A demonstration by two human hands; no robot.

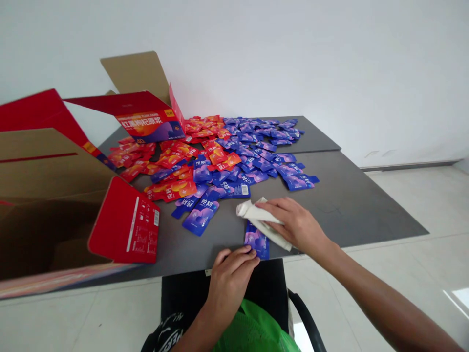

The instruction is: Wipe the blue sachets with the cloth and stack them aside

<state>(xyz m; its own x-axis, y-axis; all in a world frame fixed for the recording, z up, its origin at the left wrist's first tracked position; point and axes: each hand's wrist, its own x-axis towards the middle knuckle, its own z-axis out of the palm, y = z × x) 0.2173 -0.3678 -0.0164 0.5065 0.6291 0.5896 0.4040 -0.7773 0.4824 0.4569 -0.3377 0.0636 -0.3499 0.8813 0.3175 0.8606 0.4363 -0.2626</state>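
A blue-purple pouch [258,242] lies flat near the front edge of the grey table [348,195]. My left hand [232,274] rests its fingertips on the pouch's lower left corner, the fingers stretched out and lying flat. With my right hand [298,222] I grip a folded white cloth [273,227], which covers the upper right part of this pouch. Just beyond, other blue pouches [202,212] lie loose, partly over one another.
Red pouches [176,188] are heaped at the middle left, with a heap of blue pouches [252,134] to their right. One open red carton [135,230] stands at the near left; another open carton [150,122] is behind it. A white wall [348,73] rises at the back.
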